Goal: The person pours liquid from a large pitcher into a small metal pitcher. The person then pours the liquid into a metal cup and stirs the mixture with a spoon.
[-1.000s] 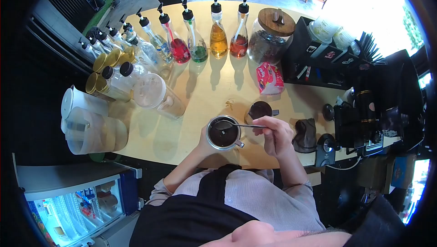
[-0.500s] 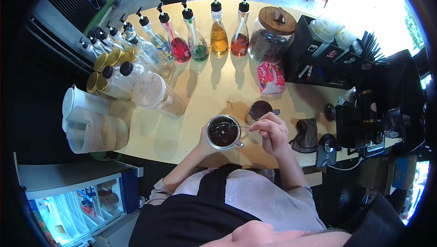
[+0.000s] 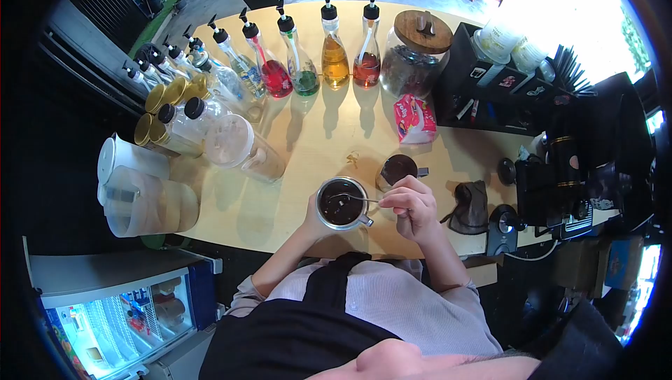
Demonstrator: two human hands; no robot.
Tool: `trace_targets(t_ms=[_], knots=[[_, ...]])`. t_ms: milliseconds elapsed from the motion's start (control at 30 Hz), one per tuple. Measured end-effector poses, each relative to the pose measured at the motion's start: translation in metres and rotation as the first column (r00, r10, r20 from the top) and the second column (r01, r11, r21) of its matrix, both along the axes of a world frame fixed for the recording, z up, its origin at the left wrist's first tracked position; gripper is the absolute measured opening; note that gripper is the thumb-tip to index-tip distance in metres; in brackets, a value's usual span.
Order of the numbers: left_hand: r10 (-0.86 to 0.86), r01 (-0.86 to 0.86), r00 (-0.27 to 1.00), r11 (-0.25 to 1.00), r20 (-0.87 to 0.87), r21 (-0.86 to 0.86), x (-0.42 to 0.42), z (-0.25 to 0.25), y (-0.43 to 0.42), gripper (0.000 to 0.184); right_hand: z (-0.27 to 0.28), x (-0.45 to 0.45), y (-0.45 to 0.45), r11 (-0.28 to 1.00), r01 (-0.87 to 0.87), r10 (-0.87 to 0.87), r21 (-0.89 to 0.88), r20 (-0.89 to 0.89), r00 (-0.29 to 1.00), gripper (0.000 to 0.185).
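A metal-rimmed cup (image 3: 327,223) of dark liquid stands near the table's front edge, its handle at the lower right. My left hand (image 3: 313,219) is wrapped round the cup's left side, fingers partly hidden by it. In my right hand (image 3: 411,206) the thin handle of a spoon (image 3: 365,199) is pinched between thumb and fingers. The spoon's other end reaches into the dark liquid. Just behind my right hand stands a second glass cup (image 3: 398,169) with dark contents.
Pump bottles (image 3: 336,58) line the table's back. A wooden-lidded jar (image 3: 418,58) and a pink packet (image 3: 414,120) stand behind the cups. Clear containers (image 3: 241,145) are at left. A dark cloth filter (image 3: 467,208) and a black machine (image 3: 595,163) are at right.
My right hand and the spoon have shifted slightly left, with the spoon's end moving within the dark liquid. My left hand keeps its hold on the cup.
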State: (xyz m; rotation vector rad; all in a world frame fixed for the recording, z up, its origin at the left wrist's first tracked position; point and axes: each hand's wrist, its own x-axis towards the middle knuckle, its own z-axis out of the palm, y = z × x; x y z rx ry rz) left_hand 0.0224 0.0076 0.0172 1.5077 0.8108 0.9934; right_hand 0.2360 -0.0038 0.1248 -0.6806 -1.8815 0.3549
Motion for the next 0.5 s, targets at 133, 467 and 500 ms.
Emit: trace_targets(t_ms=[133,467,500], knots=[[0.010,-0.010,1.000,1.000,-0.019,-0.001,-0.001,0.005,-0.003,0.049,0.001,-0.003,0.001,0.998,0.035,-0.035,0.057,-0.002,0.999,0.011],[-0.027,0.028,1.000,0.999,-0.008,0.030,-0.004,-0.008,0.000,0.056,-0.008,-0.005,-0.004,0.998,0.063,-0.062,0.029,-0.033,0.998,0.009],[-0.004,0.004,1.000,1.000,0.009,0.003,-0.004,-0.004,-0.003,0.056,-0.009,-0.006,-0.005,0.999,0.042,-0.041,0.019,-0.027,0.999,0.008]])
